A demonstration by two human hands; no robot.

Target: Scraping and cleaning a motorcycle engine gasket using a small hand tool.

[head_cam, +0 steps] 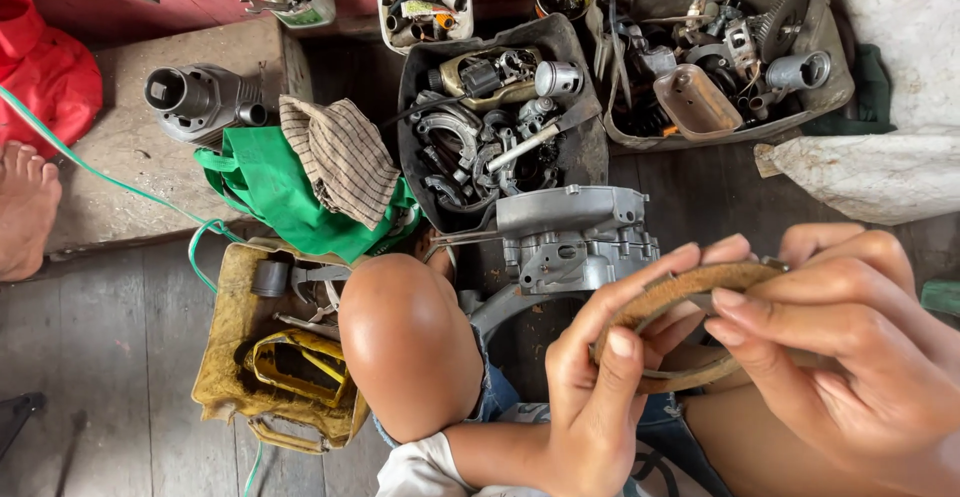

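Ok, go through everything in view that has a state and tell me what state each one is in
Left hand: gripping the ring.
Right hand: gripping the ring's other side.
Ring: brown, held up edge-on between both hands.
Engine case: on the floor, open side up.
Black tray: full of metal parts.
Checked cloth: crumpled on the green bag.
Cylinder: lying on its side.

hands (600, 387): 2 | friction ring (690, 282): 1 | parts trays (590, 152): 2 | green bag (265, 182): 1

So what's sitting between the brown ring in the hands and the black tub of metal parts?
In the head view, a grey metal engine casing stands on the floor between the brown ring, held by both hands, and the black tub; nothing else fills that stretch.
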